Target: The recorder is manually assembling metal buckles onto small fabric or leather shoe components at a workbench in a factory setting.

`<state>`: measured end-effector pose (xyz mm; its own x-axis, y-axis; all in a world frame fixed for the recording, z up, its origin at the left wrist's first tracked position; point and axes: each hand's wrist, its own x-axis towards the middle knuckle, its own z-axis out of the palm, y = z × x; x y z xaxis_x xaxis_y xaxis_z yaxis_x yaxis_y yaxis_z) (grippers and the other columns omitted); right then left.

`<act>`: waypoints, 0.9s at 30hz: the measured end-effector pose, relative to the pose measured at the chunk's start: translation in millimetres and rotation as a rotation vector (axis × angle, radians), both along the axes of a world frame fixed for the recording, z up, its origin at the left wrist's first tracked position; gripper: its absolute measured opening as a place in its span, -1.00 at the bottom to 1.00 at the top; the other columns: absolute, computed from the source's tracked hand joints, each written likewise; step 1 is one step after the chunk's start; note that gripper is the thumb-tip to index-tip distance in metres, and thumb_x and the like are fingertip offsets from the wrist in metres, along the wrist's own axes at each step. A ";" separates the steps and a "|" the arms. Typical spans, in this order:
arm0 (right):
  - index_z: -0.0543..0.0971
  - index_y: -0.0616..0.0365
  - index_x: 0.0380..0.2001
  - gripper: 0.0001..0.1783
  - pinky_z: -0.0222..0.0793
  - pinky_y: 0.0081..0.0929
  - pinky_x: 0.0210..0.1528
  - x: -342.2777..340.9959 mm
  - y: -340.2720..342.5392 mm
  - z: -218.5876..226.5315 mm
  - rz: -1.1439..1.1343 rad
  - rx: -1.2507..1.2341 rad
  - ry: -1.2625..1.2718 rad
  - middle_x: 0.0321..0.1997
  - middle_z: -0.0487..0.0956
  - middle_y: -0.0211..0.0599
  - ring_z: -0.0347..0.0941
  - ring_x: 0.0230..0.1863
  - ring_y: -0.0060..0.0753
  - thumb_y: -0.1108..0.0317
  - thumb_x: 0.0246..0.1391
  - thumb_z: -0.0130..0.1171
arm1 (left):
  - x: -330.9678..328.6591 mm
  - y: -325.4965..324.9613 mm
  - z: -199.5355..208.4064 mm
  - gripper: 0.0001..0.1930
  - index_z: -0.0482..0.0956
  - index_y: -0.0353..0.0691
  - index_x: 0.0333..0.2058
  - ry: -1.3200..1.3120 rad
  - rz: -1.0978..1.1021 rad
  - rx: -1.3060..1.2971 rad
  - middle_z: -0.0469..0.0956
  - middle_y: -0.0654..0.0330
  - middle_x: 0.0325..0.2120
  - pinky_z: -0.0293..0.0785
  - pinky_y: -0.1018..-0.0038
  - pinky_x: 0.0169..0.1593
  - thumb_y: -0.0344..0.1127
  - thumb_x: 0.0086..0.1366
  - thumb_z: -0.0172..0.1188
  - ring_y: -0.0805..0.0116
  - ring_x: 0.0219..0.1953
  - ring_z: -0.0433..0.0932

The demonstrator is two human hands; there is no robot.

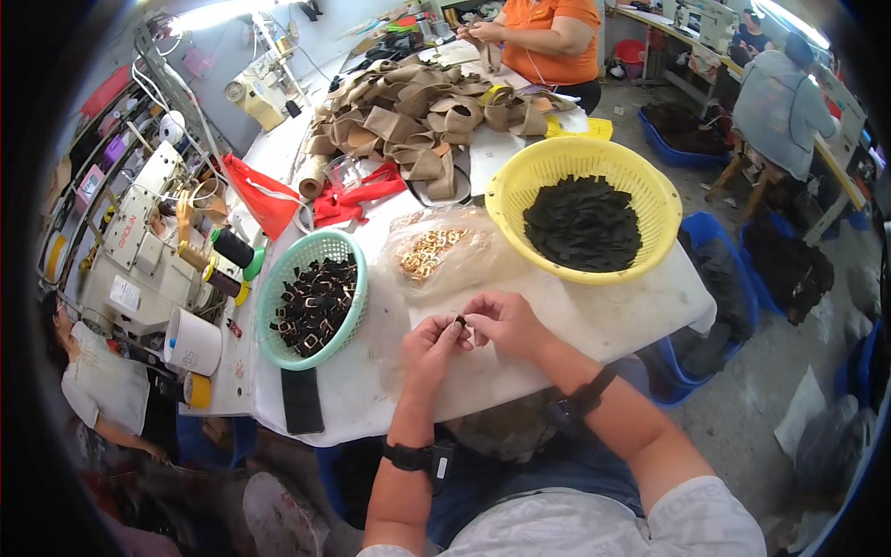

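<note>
My left hand (432, 345) and my right hand (506, 323) meet over the near part of the white-covered table. Both are closed, fingertips pinching a small black strip (461, 321) that is mostly hidden by the fingers. Just beyond them lies a clear plastic bag (473, 243) with gold-coloured metal buckles (429, 254). To the left, a mint-green basket (360, 314) holds black tabs fitted with metal buckles (314, 306). At the right, a yellow basket (661, 227) holds a heap of short black strips (585, 227).
A dark phone (302, 401) lies by the mint-green basket. Beyond are red cloth (357, 197) and a pile of brown pieces (399, 121). Sewing machine (139, 241) and thread spools (232, 249) stand left. A person in orange (552, 42) works across the table; blue tubs (691, 371) sit right.
</note>
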<state>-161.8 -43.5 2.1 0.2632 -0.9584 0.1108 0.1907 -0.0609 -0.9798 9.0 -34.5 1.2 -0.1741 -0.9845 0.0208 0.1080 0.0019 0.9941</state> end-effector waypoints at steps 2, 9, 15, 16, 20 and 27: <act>0.52 0.30 -0.28 -0.81 0.36 -0.68 -0.42 -2.3 -1.6 -6.6 -0.015 -0.124 0.063 -0.39 0.54 -0.36 0.42 -0.46 -0.70 0.46 0.02 0.24 | -1.9 -0.5 -6.8 -0.91 0.53 -0.42 -0.30 0.073 0.020 0.026 0.59 0.16 -0.45 0.48 0.60 -0.32 -0.49 0.28 0.12 0.49 -0.44 0.55; 0.55 0.25 -0.33 -0.69 0.34 -0.59 -0.45 4.5 -4.6 -16.6 -0.061 -0.298 0.210 -0.52 0.51 -0.35 0.39 -0.52 -0.61 0.30 -0.10 0.37 | -1.1 4.4 -8.4 -0.88 0.55 -0.46 -0.28 0.028 -0.010 -0.032 0.60 0.13 -0.41 0.52 0.58 -0.29 -0.49 0.25 0.16 0.47 -0.42 0.57; 0.56 0.25 -0.33 -0.72 0.34 -0.60 -0.46 3.7 -0.7 -9.4 -0.001 -0.258 0.254 -0.55 0.54 -0.37 0.39 -0.54 -0.63 0.30 -0.07 0.35 | -0.4 6.5 -9.3 -0.89 0.55 -0.45 -0.30 0.026 -0.017 -0.036 0.61 0.13 -0.43 0.50 0.59 -0.30 -0.49 0.25 0.16 0.47 -0.44 0.57; 0.56 0.25 -0.34 -0.72 0.34 -0.60 -0.46 3.3 0.5 -6.8 0.001 -0.236 0.248 -0.55 0.54 -0.37 0.39 -0.55 -0.63 0.30 -0.06 0.34 | -0.3 6.0 -9.2 -0.89 0.55 -0.45 -0.30 0.034 -0.024 -0.036 0.61 0.13 -0.44 0.50 0.58 -0.30 -0.49 0.25 0.16 0.46 -0.45 0.57; 0.57 0.26 -0.37 -0.77 0.33 -0.61 -0.48 2.8 2.3 -4.3 0.002 -0.192 0.229 -0.58 0.55 -0.38 0.38 -0.56 -0.67 0.33 -0.05 0.31 | 0.6 4.2 -11.4 -0.91 0.54 -0.43 -0.32 0.035 -0.062 -0.042 0.60 0.11 -0.46 0.50 0.57 -0.32 -0.49 0.26 0.14 0.44 -0.47 0.57; 0.57 0.26 -0.43 -0.85 0.31 -0.63 -0.53 1.9 8.2 -1.7 -0.101 -0.247 0.285 -0.64 0.52 -0.38 0.35 -0.60 -0.70 0.39 -0.05 0.26 | 1.8 4.3 -11.2 -0.90 0.53 -0.42 -0.32 0.036 -0.127 -0.047 0.59 0.14 -0.46 0.49 0.58 -0.35 -0.47 0.28 0.14 0.45 -0.49 0.56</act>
